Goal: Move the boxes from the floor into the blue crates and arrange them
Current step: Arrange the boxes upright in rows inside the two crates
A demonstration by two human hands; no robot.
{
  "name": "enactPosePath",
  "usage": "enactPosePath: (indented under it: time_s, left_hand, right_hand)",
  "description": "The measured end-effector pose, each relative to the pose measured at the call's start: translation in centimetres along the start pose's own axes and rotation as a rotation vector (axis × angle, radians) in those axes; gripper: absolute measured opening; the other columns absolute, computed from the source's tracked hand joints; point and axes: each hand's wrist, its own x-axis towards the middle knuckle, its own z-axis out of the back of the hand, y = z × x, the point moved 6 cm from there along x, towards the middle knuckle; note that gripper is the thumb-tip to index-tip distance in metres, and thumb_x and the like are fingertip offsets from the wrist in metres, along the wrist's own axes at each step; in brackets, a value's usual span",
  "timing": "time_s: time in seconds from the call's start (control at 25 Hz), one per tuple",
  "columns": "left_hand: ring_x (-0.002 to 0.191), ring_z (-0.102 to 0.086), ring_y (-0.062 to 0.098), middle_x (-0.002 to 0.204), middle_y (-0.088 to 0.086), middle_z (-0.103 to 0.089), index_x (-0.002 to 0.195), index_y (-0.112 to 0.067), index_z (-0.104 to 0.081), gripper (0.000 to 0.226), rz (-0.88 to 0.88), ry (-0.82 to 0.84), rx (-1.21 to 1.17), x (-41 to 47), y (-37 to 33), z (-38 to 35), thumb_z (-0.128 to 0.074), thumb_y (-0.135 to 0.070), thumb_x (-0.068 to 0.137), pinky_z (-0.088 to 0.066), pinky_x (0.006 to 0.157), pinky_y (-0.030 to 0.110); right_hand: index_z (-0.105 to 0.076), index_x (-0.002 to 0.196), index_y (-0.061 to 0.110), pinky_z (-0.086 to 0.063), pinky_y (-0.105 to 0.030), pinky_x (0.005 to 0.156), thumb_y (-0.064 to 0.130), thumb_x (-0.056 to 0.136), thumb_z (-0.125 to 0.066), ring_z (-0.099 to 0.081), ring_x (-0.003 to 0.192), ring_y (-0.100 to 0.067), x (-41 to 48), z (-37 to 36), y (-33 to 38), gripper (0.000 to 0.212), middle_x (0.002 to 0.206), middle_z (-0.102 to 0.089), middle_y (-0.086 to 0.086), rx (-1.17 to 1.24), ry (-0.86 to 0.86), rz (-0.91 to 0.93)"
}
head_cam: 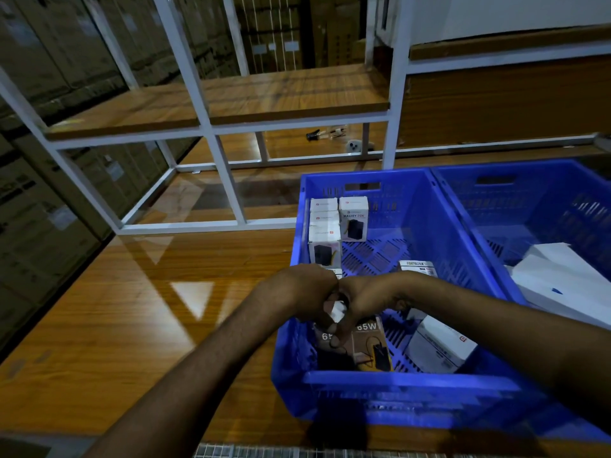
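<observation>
Both grips meet over the near blue plastic crate. The left grip and right grip have fingers curled tight, knuckle to knuckle, pinching a small white item between them. It is mostly hidden, so its long axis and facing can't be told.

Just below the grips, a dark "65W" box lies flat on the crate floor w/ its long axis running away from the person, text upright to the viewer. To the R of the grips a white box lies tilted on its side. Beyond the grips, at the far-L corner, white boxes stand upright in a row, w/ a "HALLEY 20K" box beside them.

A second blue crate touches the first on the R and holds large flat white boxes.

Both crates sit on a glossy wooden surface; the near crate's rim is close to the front edge. L of the grips the surface is bare wood. A white metal rack stands behind, w/ brown cartons in dim light beyond it.
</observation>
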Motion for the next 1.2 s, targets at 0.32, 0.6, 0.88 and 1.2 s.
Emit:
enactPosePath:
  time_s: [0.32, 0.6, 0.88, 1.2]
  left_hand:
    - [0.096, -0.065, 0.014, 0.109, -0.009, -0.063, 0.113, -0.028, -0.060, 0.035, -0.037, -0.147, -0.160, -1.0, 0.8, 2.1, -0.079, -0.026, 0.084, -0.057, 0.078, 0.031]
    - [0.109, -0.058, 0.019, 0.125, -0.004, -0.054, 0.134, -0.028, -0.047, 0.075, -0.116, -0.245, -0.175, -1.0, -0.1, 2.6, -0.084, -0.051, 0.073, -0.052, 0.088, 0.038]
    - [0.106, -0.058, 0.019, 0.125, -0.004, -0.048, 0.138, -0.026, -0.042, 0.077, -0.147, -0.379, -0.325, -0.4, 0.7, 4.1, -0.082, -0.048, 0.076, -0.051, 0.084, 0.038]
    - [0.099, -0.074, 0.016, 0.118, 0.000, -0.068, 0.130, -0.033, -0.051, 0.066, -0.250, -0.329, -0.850, 0.5, 2.7, 5.6, -0.087, -0.013, 0.078, -0.062, 0.084, 0.044]
  right_hand:
    - [-0.066, 0.112, 0.029, -0.058, -0.027, 0.084, -0.002, 0.081, -0.081, -0.071, 0.095, -0.008, -2.2, 2.1, 0.5, 0.047, 0.114, -0.072, 0.004, 0.290, -0.087, 0.042]
    - [-0.066, 0.112, 0.032, -0.052, -0.040, 0.087, 0.010, 0.093, -0.067, -0.062, 0.099, -0.011, -3.3, 4.1, 0.9, 0.030, 0.106, -0.071, 0.007, 0.432, -0.173, 0.058]
    - [-0.064, 0.132, 0.022, -0.048, -0.037, 0.086, 0.034, 0.085, -0.068, -0.062, 0.107, -0.014, -5.5, 6.9, 1.0, 0.049, 0.124, -0.070, -0.002, 0.478, -0.205, 0.077]
    - [-0.058, 0.139, 0.012, -0.048, -0.047, 0.105, -0.006, 0.090, -0.066, -0.068, 0.112, -0.026, -7.5, 11.1, -0.1, 0.053, 0.129, -0.068, -0.015, 0.493, -0.301, 0.157]
